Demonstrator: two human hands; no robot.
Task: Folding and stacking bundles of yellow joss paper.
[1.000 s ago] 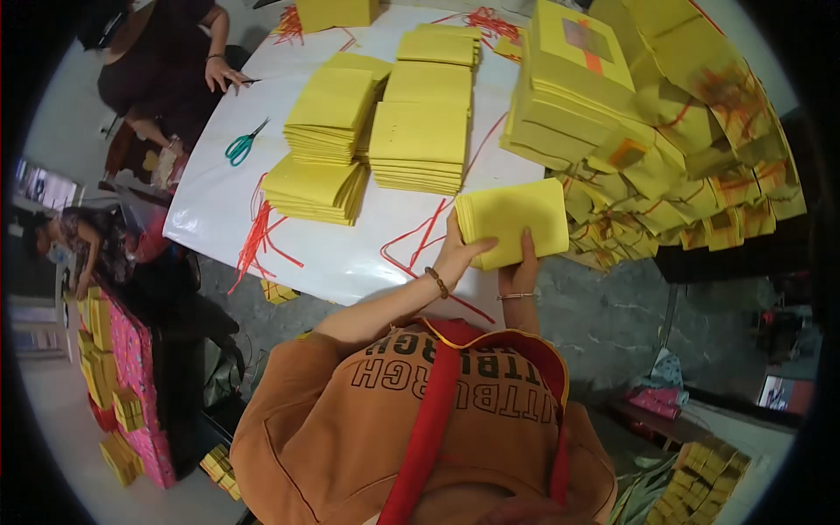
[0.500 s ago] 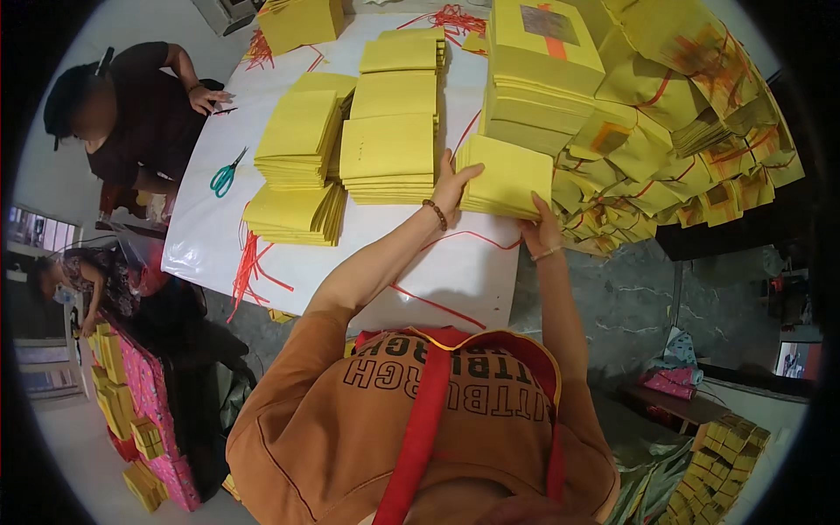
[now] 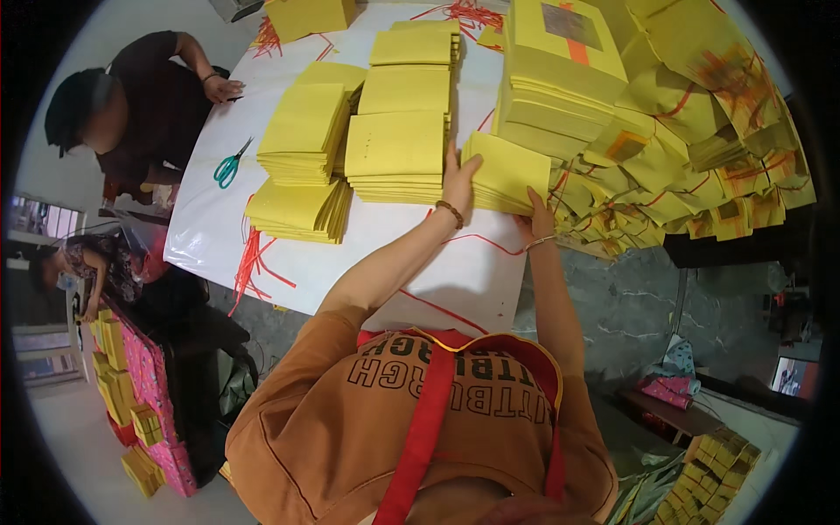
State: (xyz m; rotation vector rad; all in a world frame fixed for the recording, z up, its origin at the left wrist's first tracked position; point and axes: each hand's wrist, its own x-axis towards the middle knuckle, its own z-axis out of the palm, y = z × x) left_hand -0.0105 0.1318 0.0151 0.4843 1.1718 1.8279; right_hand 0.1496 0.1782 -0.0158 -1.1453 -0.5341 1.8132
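Between my two hands lies a stack of folded yellow paper sheets, at the right front of the white table. My left hand grips its left side, thumb over the top edge. At the near right corner, my right hand is closed on the stack, its thumb on top and its other fingers partly hidden underneath. A red strip runs along the table by my wrists. Just left of my left hand stands a row of taller yellow paper stacks.
The white table also carries green-handled scissors, loose red strips and a large block of yellow paper. Tied yellow bundles pile up at the right. One person sits at the far left, another behind.
The stack's near edge now looks more slanted and fanned between my hands. My left hand has slid slightly toward me along its side. The whole view has shifted a little.
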